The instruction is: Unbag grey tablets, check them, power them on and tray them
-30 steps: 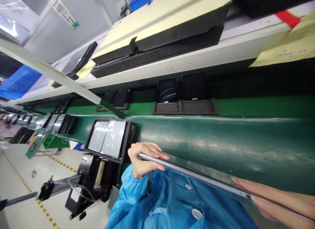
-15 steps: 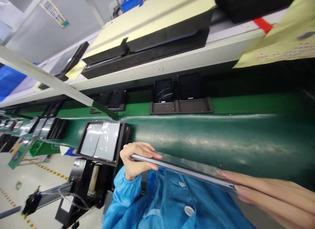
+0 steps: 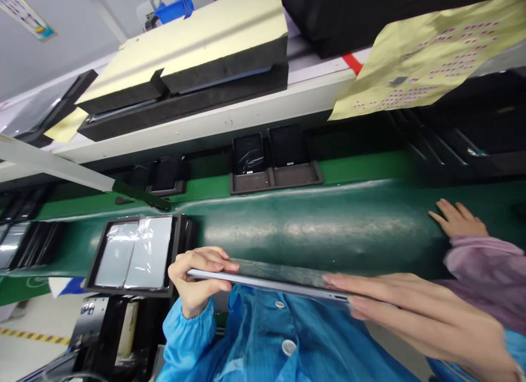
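Note:
I hold a thin, flat silver tablet edge-on in front of my blue coat, just above the near edge of the green conveyor belt. My left hand pinches its left end, thumb below and fingers on top. At the other end, my right hand grips the tablet with fingers stretched along the edge. Both hands are closed on it.
A black tray with two film-covered silver devices lies on the belt at left. Across the belt, another black tray holds two dark devices. Black foam trays and a yellow sheet sit on the shelf above. A co-worker's hand rests on the belt at right.
The view has swung right, so the tablet and my hands sit further left and more level in the picture. A co-worker's hand and pink sleeve came into view at right.

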The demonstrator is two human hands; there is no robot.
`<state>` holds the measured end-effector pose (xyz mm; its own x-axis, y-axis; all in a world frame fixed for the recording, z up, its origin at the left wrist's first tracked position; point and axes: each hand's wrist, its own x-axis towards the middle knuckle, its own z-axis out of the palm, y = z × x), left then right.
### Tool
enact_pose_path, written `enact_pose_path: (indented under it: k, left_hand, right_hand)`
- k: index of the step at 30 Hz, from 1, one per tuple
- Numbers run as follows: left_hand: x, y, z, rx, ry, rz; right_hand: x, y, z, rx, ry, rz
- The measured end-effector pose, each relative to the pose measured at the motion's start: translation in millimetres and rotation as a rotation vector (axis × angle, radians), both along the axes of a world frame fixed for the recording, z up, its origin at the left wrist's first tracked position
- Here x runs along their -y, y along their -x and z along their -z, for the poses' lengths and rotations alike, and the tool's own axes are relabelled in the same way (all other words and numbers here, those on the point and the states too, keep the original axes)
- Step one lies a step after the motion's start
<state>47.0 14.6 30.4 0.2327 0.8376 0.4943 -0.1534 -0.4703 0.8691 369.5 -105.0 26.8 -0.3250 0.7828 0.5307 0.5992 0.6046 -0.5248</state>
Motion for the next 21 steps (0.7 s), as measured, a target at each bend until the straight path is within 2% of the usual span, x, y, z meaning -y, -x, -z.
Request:
enact_pose_path:
  k: [3, 8, 13, 17, 21]
  left_hand:
    - [-0.3, 1.0, 1.4, 0.014, -0.003, 0.020]
    - [0.4, 0.5, 2.7, 0.007, 0.021, 0.020]
    - [0.6, -0.5, 3.5, 0.006, 0.068, -0.025]
    - [2.9, 2.8, 9.3, -0.019, 0.207, -0.077]
    - [4.4, 3.6, 23.8, 0.053, 0.395, -0.262]
  right_hand:
    - [-1.6, -3.6, -4.5, 0.076, 0.010, -0.068]
    - [-7.3, -1.0, -10.2, 0.040, -0.033, -0.054]
    - [-10.9, 0.4, -4.1, -0.016, -0.069, -0.074]
    - [-22.0, -0.3, 3.3, -0.040, -0.108, -0.124]
    - [-42.6, 4.6, -1.8, -0.057, -0.119, -0.132]
